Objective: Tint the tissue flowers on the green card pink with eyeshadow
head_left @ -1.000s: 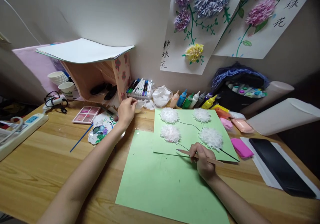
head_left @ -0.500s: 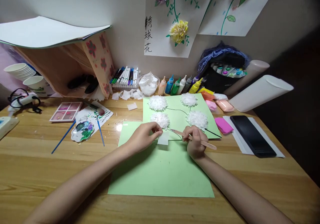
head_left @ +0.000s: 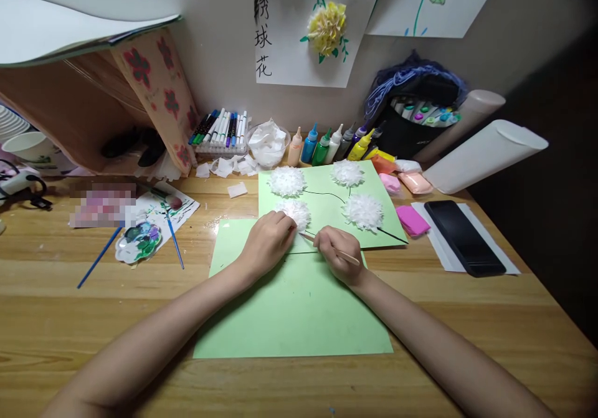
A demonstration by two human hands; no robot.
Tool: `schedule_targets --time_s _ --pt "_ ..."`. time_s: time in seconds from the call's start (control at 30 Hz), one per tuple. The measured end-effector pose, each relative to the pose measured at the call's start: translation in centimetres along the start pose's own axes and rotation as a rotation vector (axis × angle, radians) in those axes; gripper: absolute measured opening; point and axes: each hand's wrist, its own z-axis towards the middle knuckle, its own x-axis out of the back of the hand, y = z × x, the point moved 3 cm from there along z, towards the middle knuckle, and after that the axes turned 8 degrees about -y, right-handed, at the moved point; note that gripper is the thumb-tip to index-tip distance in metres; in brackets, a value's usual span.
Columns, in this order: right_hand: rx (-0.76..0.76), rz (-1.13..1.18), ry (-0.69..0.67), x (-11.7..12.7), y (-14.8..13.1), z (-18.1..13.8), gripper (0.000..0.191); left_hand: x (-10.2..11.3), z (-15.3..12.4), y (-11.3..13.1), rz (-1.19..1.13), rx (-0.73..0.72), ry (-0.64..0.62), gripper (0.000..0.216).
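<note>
My left hand [head_left: 268, 243] is closed in a pinch at the lower-left white paper flower [head_left: 295, 213], on a small piece of white paper [head_left: 297, 241] mostly hidden by the fingers. My right hand [head_left: 340, 254] grips a thin wooden craft stick [head_left: 346, 256], its pointed end reaching the paper by my left fingertips. Several fluffy white flowers, one of them at the upper left [head_left: 286, 181], sit on a light green sheet [head_left: 322, 238] with thin dark stem lines. Under my forearms lies a second green sheet [head_left: 292, 318].
Behind the sheets stand paint bottles [head_left: 322, 154], a tub of white paper [head_left: 268, 144] and a marker tray [head_left: 219, 147]. A palette [head_left: 138, 243] and brushes lie left. On the right are a phone [head_left: 465, 237], a pink packet [head_left: 412, 220] and a white bottle [head_left: 486, 156].
The view has shifted. My hands have drawn closer together, and the stick's tip now meets the paper at my left fingers. The white square that hung below them is now mostly hidden.
</note>
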Motion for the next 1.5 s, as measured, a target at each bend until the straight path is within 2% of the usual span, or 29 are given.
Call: schedule_targets --time_s 0.13,0.27,0.47,0.57,0.73,0.83,0.9,1.0,1.13,1.2,1.3,1.5 --pt "-0.019 -0.011 -0.016 -0.2 0.1 0.0 0.028 0.3 0.1 -0.7 -0.092 0.024 0.075 0.011" --pt "-0.039 -0.015 0.004 -0.2 0.2 0.1 0.028 0.7 0.2 -3.0 -0.147 0.191 0.161 0.020" --pt "-0.136 -0.015 0.000 -0.4 0.7 0.0 0.032 0.5 0.5 -5.7 -0.248 0.298 0.145 0.017" --pt "-0.237 0.058 -0.002 -0.6 1.0 0.3 0.037 0.6 0.6 -5.8 -0.272 0.310 0.144 0.016" --pt "-0.511 0.268 -0.006 -0.8 1.6 2.1 0.042 0.5 0.6 -5.7 -0.261 0.294 0.138 0.017" --pt "-0.566 0.361 0.025 -0.6 1.9 2.8 0.043 0.4 0.6 -5.8 -0.255 0.285 0.143 0.017" --pt "-0.535 0.403 0.087 -0.3 2.1 2.5 0.043 0.4 0.6 -5.8 -0.240 0.277 0.151 0.018" --pt "-0.381 0.356 0.176 0.3 1.8 1.3 0.042 0.3 0.6 -5.8 -0.229 0.277 0.154 0.018" --pt "-0.108 0.122 0.073 0.2 0.7 0.2 0.041 0.3 0.6 -5.7 -0.228 0.276 0.152 0.019" --pt "-0.031 -0.008 -0.004 -0.2 0.2 0.1 0.039 0.2 0.6 -5.7 -0.225 0.269 0.154 0.019" --pt "0.002 -0.118 -0.053 -0.6 0.0 0.4 0.037 0.3 0.6 -5.7 -0.216 0.262 0.153 0.018" --pt "-0.012 -0.144 0.031 -0.3 0.3 0.3 0.036 0.3 0.5 -5.6 -0.209 0.263 0.147 0.019"
